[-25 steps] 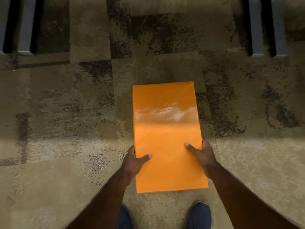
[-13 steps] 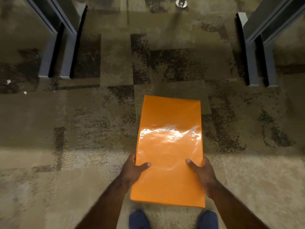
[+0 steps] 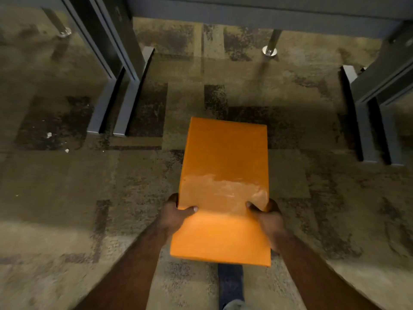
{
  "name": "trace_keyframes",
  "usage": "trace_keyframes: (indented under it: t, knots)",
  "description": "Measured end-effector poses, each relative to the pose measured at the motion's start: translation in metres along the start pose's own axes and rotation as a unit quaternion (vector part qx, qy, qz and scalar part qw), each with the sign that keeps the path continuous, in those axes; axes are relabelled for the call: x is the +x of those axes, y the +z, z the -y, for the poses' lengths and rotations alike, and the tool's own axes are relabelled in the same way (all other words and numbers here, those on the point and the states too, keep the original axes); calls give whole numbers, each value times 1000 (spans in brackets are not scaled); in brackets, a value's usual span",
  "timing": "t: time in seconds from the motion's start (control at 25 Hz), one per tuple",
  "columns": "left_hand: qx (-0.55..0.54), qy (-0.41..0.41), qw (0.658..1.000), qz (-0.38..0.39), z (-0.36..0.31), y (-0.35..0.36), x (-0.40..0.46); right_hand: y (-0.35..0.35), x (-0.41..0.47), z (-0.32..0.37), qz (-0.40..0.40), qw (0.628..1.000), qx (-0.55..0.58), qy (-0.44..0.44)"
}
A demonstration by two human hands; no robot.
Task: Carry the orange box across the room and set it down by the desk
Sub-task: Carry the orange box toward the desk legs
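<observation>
Both hands (image 3: 173, 217) (image 3: 269, 217) grip the orange box (image 3: 224, 189) above carpet (image 3: 67, 198)

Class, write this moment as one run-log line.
stage: carrying | orange box: held above carpet | left hand, right hand: gripping sides | desk: ahead

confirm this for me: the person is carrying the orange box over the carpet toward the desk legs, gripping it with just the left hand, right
Not quite. The head view shows both hands on the orange box: the left hand grips its left edge and the right hand grips its right edge, thumbs on top. The rest holds: the box is carried above the carpet, with the desk legs ahead.
</observation>
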State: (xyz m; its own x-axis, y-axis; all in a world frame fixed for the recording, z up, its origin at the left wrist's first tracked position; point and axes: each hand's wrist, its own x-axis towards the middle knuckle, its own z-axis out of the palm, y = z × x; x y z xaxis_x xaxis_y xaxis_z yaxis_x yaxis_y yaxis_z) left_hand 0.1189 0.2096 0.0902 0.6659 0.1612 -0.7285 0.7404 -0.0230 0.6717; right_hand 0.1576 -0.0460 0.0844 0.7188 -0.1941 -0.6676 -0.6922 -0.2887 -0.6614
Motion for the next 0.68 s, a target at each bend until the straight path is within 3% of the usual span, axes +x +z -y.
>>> trace_keyframes:
  t: [0.28,0.68]
  knots:
    - [41,30,999,13,-11,-25,111,62,108,13,-1,1000,-13,-27]
    - [41,26,999,4,-12,-59,196,129,184,9,0,1000,0,-5]
